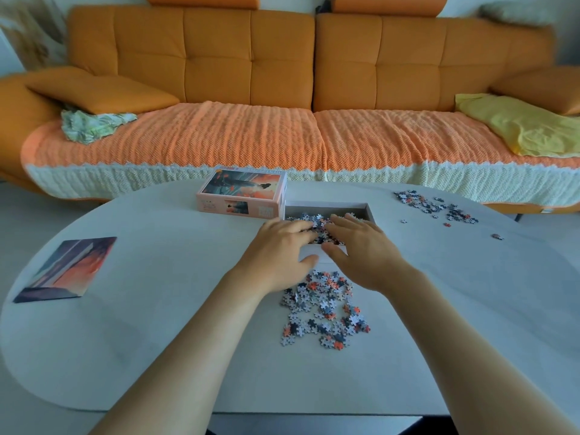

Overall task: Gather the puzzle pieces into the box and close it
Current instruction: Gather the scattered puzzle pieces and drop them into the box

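An open white puzzle box (326, 205) sits on the table's far middle, with several pieces inside. My left hand (276, 251) and my right hand (357, 249) reach over its near rim side by side, fingers stretched flat onto the pieces in the box, thumbs on the near wall. Just in front of the box lies a loose pile of grey, white and orange puzzle pieces (323, 309). A second scatter of pieces (433, 205) lies at the far right. The pink box lid (241, 196) stands left of the box.
A printed picture sheet (69, 268) lies flat at the table's left. The pale rounded table (157, 324) ends close behind the box. Beyond it runs an orange sofa (282, 89) with a yellow cloth (518, 124) at its right end.
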